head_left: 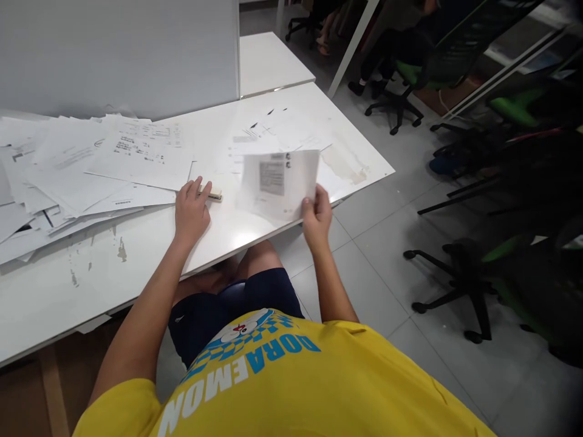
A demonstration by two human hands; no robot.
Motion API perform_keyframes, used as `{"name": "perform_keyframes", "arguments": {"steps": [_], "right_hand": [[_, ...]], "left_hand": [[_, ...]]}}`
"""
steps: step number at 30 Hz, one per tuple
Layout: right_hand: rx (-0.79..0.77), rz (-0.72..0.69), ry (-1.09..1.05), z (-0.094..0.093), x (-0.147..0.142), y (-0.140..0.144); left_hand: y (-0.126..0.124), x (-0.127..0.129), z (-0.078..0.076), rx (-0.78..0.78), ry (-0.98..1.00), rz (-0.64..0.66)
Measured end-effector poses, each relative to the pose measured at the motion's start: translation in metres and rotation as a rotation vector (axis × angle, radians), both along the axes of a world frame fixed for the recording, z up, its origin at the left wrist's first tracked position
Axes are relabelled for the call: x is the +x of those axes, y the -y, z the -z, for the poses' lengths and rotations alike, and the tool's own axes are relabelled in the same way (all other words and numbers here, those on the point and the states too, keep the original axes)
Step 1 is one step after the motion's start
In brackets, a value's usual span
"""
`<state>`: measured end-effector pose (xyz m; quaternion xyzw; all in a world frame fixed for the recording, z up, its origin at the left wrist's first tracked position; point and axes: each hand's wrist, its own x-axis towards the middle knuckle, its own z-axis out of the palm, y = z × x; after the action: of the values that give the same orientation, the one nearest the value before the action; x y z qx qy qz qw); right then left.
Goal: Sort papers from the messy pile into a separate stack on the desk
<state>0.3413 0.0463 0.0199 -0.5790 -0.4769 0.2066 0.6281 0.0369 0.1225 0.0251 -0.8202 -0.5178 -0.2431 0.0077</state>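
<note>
My right hand (317, 221) pinches a printed sheet of paper (298, 173) at its lower right corner, thumb on top. The sheet is tilted up above the table near its front edge and is blurred; text and a grey block show on it. My left hand (192, 209) rests on the table with its fingers spread. Its fingertips lie over a small cream, bar-shaped object (215, 194), partly hidden under them; I cannot tell its kind. Just beyond that hand is a printed sheet (141, 152) on the edge of a loose paper pile (68, 158).
More printed papers (266, 130) lie flat on the white table (241, 233) behind the held sheet. A grey partition (118, 54) stands along the back. To the right are office chairs (460, 285) on the tiled floor, and a seated person's legs (373, 67).
</note>
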Motion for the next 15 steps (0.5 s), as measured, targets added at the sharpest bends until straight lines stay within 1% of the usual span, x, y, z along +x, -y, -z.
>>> {"name": "perform_keyframes", "arguments": {"steps": [2,4,6,8,10,12,13,14,15], "right_hand": [[0.191,-0.048,0.085,-0.023,0.012,-0.016],[0.350,-0.122,0.129,-0.050,0.017,-0.040],[0.459,-0.205,0.120,-0.077,0.012,-0.070],[0.512,-0.292,0.039,-0.104,-0.007,-0.100],[0.512,-0.385,-0.118,-0.128,-0.043,-0.127],[0.473,-0.488,-0.337,-0.144,-0.094,-0.149],[0.436,-0.538,-0.455,-0.148,-0.124,-0.157],[0.376,-0.592,-0.556,-0.148,-0.153,-0.165],[0.297,-0.638,-0.631,-0.144,-0.182,-0.171]], "left_hand": [[0.000,-0.002,0.002,0.039,0.013,-0.012],[-0.001,-0.003,0.003,0.063,0.036,-0.030],[-0.003,-0.006,0.006,0.068,0.073,-0.061],[-0.005,-0.008,0.009,0.057,0.112,-0.098],[-0.008,-0.011,0.012,0.032,0.141,-0.131],[-0.011,-0.014,0.014,0.012,0.158,-0.156],[-0.012,-0.015,0.014,0.011,0.162,-0.159],[-0.013,-0.017,0.014,0.014,0.163,-0.152],[-0.015,-0.018,0.013,0.017,0.166,-0.140]]}}
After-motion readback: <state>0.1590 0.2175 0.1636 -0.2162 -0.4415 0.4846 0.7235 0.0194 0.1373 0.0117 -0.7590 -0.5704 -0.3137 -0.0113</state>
